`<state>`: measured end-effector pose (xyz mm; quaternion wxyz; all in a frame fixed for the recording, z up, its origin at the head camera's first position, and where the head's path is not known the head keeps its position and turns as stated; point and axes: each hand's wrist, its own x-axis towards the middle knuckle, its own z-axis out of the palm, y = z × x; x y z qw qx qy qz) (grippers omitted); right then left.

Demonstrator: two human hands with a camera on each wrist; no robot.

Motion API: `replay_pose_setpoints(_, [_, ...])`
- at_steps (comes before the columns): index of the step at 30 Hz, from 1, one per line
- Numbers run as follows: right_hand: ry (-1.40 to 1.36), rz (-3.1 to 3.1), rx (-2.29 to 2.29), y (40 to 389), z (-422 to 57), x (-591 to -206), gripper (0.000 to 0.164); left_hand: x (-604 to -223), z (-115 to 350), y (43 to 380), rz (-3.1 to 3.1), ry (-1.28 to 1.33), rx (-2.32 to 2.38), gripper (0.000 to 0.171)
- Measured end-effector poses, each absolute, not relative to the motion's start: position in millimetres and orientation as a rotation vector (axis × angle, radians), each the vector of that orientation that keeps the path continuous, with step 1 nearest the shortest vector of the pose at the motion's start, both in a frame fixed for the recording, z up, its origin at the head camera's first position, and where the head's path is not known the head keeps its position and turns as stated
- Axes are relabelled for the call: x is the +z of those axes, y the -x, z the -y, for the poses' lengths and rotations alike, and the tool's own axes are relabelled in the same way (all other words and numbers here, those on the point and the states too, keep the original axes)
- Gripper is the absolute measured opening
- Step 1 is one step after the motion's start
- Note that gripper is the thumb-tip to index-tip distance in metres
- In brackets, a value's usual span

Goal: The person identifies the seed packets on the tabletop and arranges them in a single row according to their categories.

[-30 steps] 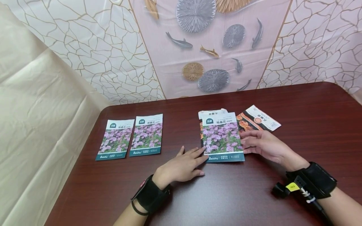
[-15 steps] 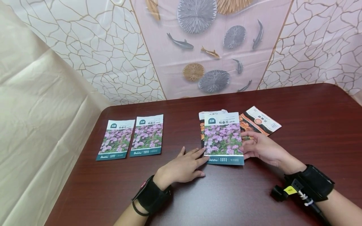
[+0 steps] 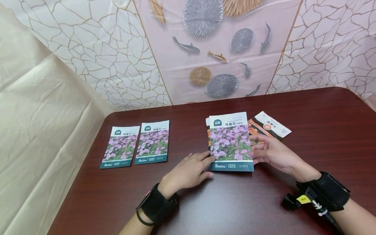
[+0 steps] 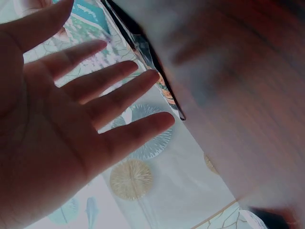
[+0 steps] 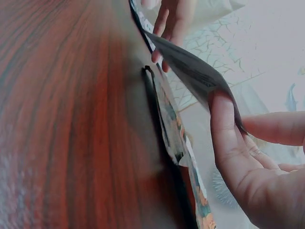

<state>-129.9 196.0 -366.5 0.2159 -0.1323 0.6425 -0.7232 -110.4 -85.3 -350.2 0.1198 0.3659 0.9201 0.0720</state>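
Observation:
My right hand [image 3: 277, 153] pinches the right edge of a seed packet [image 3: 230, 143] with purple flowers and a teal band. The right wrist view shows thumb and fingers on either side of the packet [image 5: 190, 71], its right side raised and bowed off the table. My left hand [image 3: 186, 171] is at the packet's lower left edge, and its fingers [image 4: 133, 133] look straight and spread in the left wrist view. Beneath the purple packet lies an orange-flower seed packet [image 3: 209, 135], mostly hidden. Another orange-flower packet [image 3: 268, 125] lies slanted behind my right hand.
Two more purple-flower packets, a left one [image 3: 120, 147] and a right one [image 3: 152, 142], lie side by side at the table's left. The dark wooden table [image 3: 235, 205] ends at a patterned cloth [image 3: 194, 62] behind. A pale cloth [image 3: 44, 114] hangs on the left.
The purple packet has lifted on its right side and shifted slightly, covering more of the orange packet beneath. My right hand has curled round its edge; my left fingers have drawn closer together.

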Motion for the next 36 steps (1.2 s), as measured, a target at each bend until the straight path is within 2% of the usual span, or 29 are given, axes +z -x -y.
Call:
replay_pose_setpoints(4, [0.402, -1.766, -2.031, 127.6, -194.1, -364.6, 0.039, -349.7, 85.1, 110.8, -2.775, -1.007, 0.341, 0.058])
replay_pose_setpoints(11, [0.516, -1.752, -2.049, 121.2, -190.2, -358.3, 0.046, -345.1, 83.8, 111.3, -2.823, -0.821, 0.684, 0.072])
replay_pose_setpoints(16, [0.586, -1.715, -2.074, 117.5, -188.0, -353.5, 0.040, -340.1, 84.2, 111.4, -2.786, -0.701, 0.938, 0.080])
replay_pose_setpoints(24, [0.744, -1.643, -2.161, 116.4, -186.1, -352.8, 0.036, -333.3, 87.8, 111.3, -2.507, -0.566, 1.294, 0.064])
replay_pose_setpoints(36, [0.763, -1.752, -2.149, 113.9, -185.3, -351.9, 0.035, -329.9, 87.0, 113.6, -2.014, -0.534, 1.761, 0.041])
